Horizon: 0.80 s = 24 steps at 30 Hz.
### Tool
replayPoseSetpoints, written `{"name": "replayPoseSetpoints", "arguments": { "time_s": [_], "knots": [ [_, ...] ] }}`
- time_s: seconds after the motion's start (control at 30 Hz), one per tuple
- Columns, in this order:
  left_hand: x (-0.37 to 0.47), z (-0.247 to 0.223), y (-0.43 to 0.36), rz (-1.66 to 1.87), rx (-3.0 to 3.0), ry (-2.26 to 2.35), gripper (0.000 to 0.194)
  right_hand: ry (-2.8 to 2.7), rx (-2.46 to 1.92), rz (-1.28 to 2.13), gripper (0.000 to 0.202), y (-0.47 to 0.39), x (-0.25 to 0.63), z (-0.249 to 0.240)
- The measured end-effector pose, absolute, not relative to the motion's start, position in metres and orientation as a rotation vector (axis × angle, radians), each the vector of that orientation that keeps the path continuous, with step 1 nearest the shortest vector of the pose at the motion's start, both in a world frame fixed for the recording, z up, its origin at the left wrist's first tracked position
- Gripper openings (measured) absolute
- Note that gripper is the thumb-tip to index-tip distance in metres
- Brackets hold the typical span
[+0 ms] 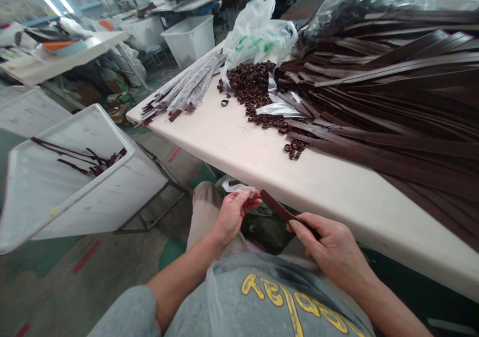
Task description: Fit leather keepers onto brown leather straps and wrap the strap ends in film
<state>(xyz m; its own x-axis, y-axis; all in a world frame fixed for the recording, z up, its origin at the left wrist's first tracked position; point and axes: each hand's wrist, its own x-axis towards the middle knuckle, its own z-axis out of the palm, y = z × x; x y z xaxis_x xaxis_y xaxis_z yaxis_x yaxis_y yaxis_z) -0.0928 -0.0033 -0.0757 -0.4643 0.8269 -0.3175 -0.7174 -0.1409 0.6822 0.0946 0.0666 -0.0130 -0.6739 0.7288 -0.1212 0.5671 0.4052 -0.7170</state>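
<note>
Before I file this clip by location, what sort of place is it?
Probably a workshop making leather-like goods: a worktable bears piled long brown strips and a heap of small brown loops, and a large white bin stands nearby.

a grey short-sleeved shirt bears dark-edged yellow lettering, worn with beige trousers.

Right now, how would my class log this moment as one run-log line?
right hand: grips brown strap | left hand: by strap's tip, contact unclear | table: strap pile, brown loops, plastic bag
</note>
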Motion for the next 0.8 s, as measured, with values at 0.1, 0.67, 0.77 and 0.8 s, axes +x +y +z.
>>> {"name": "replayPoseSetpoints", "arguments": {
  "time_s": [0.1, 0.67, 0.77, 0.8],
  "knots": [
    [-0.093, -0.075, -0.003, 1.748, 0.046, 0.944, 0.018, -2.447, -1.148, 1.137, 0.038, 0.066, 0.097, -0.016],
    [-0.082, -0.073, -0.007, 1.627, 0.072, 0.835, 0.017, -2.449, -1.091, 1.199, 0.033, 0.062, 0.1, -0.027],
    [-0.082, -0.074, -0.007, 1.585, 0.015, 0.833, 0.017, -2.321, -1.125, 1.183, 0.033, 0.062, 0.103, -0.025],
    [-0.081, -0.074, -0.008, 1.567, 0.027, 0.848, 0.018, -2.253, -1.133, 1.205, 0.032, 0.063, 0.104, -0.024]
  ]
}}
